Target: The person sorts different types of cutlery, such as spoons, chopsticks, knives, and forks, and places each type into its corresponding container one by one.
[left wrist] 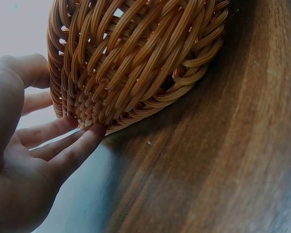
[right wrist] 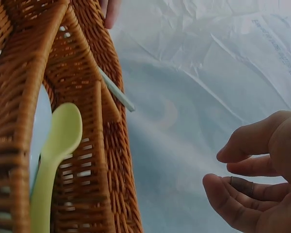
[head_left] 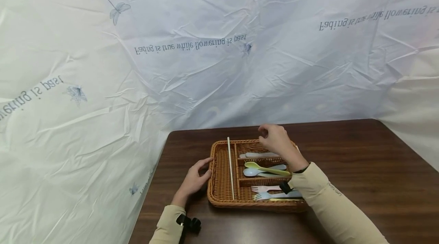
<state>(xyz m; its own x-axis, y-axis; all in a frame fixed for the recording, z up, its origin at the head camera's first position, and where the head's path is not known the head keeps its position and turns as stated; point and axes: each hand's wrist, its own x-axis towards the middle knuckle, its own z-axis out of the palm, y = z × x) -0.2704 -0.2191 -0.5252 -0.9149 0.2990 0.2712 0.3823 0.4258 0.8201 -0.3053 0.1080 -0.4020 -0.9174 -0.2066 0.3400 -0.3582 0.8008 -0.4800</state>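
A brown wicker cutlery basket [head_left: 219, 200] stands on the table, with my left hand [head_left: 194, 178] at its left end. In the left wrist view, the fingertips [left wrist: 94, 131] of that hand touch the woven wall low down. My right hand [head_left: 275, 138] hovers over the basket's back edge, its fingers loosely bent. Nothing lies between its thumb and fingers in the right wrist view. A thin white stick [head_left: 230, 168] runs along the left compartment and pokes past the back rim. A yellow-green spoon [head_left: 265, 168] lies over a pale blue spoon [head_left: 251, 172] in the middle compartment.
Several plastic forks [head_left: 262, 196] lie in the front compartment, partly covered by the right sleeve. Pale utensils [head_left: 258, 155] occupy the back compartment. The dark wooden table [head_left: 360, 168] extends to the right, and a white printed sheet [head_left: 212, 76] hangs behind it.
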